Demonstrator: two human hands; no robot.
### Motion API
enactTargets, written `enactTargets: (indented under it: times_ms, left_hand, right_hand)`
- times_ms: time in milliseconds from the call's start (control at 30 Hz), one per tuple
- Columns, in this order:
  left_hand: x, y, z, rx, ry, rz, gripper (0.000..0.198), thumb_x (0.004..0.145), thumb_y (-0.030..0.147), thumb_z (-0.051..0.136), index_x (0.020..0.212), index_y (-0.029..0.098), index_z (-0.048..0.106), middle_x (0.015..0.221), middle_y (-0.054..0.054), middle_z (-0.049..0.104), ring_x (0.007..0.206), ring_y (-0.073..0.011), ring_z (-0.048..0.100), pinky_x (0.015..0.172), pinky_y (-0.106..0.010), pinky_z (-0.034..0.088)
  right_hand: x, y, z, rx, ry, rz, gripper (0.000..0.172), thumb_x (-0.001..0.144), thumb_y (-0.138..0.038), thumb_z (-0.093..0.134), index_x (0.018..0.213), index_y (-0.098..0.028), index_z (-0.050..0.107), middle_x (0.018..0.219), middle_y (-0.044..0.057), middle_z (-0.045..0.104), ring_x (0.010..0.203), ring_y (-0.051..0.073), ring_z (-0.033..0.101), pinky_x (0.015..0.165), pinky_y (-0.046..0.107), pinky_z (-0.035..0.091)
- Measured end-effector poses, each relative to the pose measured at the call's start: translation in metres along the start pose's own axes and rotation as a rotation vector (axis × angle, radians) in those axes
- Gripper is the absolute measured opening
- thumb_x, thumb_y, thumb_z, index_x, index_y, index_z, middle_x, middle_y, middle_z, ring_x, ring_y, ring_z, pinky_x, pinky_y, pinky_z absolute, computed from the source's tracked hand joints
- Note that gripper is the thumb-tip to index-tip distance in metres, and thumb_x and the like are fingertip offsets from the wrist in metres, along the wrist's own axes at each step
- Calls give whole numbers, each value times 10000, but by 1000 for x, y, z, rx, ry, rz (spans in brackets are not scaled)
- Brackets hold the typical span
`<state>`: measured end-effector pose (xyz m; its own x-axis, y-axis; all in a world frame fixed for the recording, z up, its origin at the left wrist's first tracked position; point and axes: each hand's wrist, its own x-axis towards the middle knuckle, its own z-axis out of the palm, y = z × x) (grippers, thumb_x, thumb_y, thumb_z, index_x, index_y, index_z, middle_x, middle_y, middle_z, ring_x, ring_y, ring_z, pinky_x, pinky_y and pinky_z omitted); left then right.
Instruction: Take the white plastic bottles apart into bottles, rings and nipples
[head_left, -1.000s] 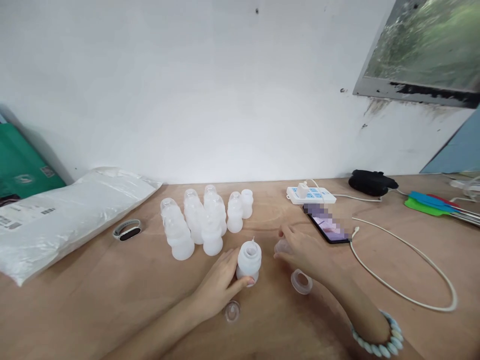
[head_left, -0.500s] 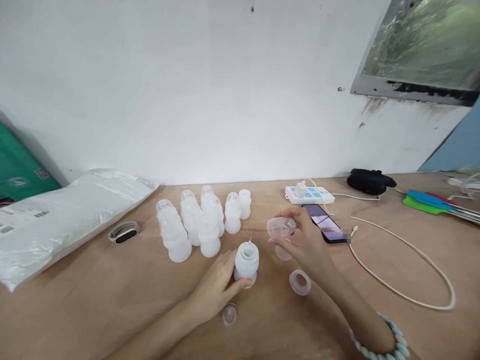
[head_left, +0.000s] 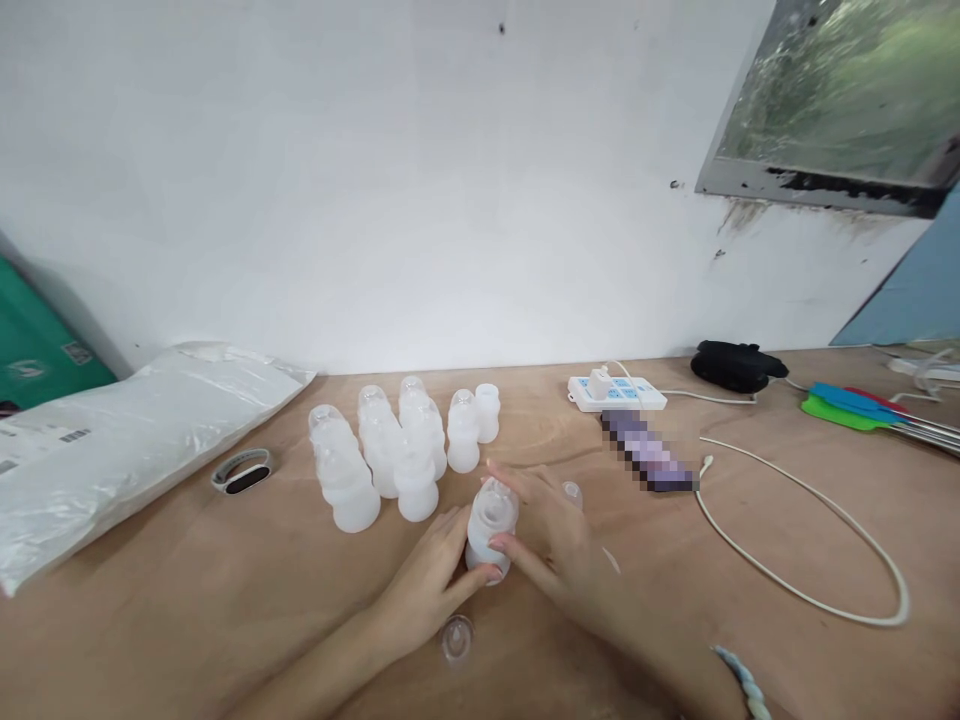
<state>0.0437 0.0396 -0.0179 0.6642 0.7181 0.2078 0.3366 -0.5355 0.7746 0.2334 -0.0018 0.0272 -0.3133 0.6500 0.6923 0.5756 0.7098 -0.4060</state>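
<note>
A small white baby bottle [head_left: 482, 557] stands upright on the brown table, with the fingers and thumb of my left hand [head_left: 424, 575] wrapped round its lower part. My right hand [head_left: 559, 540] grips a clear dome cap [head_left: 496, 503] at the bottle's top; how far down it sits I cannot tell. Below my left hand lies a clear bottle nipple [head_left: 457, 638]. Another small clear piece [head_left: 573, 493] shows just beyond my right hand. The clear ring is mostly hidden by that hand.
Several capped white bottles [head_left: 356, 500] stand at the back left, beside a fitness band [head_left: 244, 472] and a white plastic parcel [head_left: 150, 430]. To the right are a power strip [head_left: 641, 396], a phone [head_left: 652, 455], a white cable [head_left: 825, 500], a black case [head_left: 739, 366] and coloured spatulas [head_left: 855, 405].
My right hand has moved left and brought the clear cap from beside the bottle onto its top. My left hand has stayed on the bottle. The ring is now mostly covered.
</note>
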Motion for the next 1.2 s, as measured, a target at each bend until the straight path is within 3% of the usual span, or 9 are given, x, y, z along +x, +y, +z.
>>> enactTargets:
  times_ms: [100,267,500,600,800,1000,1200]
  left_hand:
    - [0,2,-1,-10,5,9,413,930,421,559,1280,208,519,1188,-106,615,1076,-294,549,1004,-467,438]
    - [0,-1,0,11,7,74,460,966,485,466,1333,208,493,1255,-126,599,1094,-302,550,999,-458,436]
    - [0,-10,3,-42,16,115,413,953,413,522,1313,214,496,1245,-110,603,1079,-289,555,956,-413,452]
    - [-1,-10,3,-59,25,86,398,919,321,563,1298,216,501,1215,-97,608,1063,-284,549,951,-408,451]
    - [0,-4,4,-67,10,10,361,842,240,625,1197,237,559,1073,-52,623,991,-265,548,957,-412,447]
    - [1,-10,9,-45,38,31,317,811,247,618,1124,240,566,1068,-57,631,967,-270,559,904,-397,475]
    - [1,-11,9,-22,40,59,339,808,215,601,1143,241,558,1107,-63,633,988,-270,559,900,-394,477]
  right_hand:
    - [-6,4,6,-13,-15,-15,507,966,-255,525,1445,-274,361,1242,83,635,1131,252,593,924,425,529]
    - [-16,8,22,46,-33,39,676,889,-258,645,1464,-270,289,1314,102,589,1161,266,585,929,431,534]
    - [-22,5,39,10,53,103,889,717,-226,806,1427,-297,275,1173,81,644,999,287,634,795,434,571]
    - [-22,4,42,14,74,97,840,750,-177,734,1431,-292,257,1181,83,629,995,275,631,803,426,567]
    - [-16,-1,42,14,132,37,701,814,-137,581,1424,-277,265,1363,133,473,1224,299,507,962,506,495]
    - [-11,-1,42,64,125,-28,818,749,-68,566,1453,-258,195,1396,142,429,1320,319,411,1051,578,405]
    - [-10,-3,42,77,137,-28,856,671,4,500,1439,-252,221,1336,118,463,1310,294,416,1060,554,413]
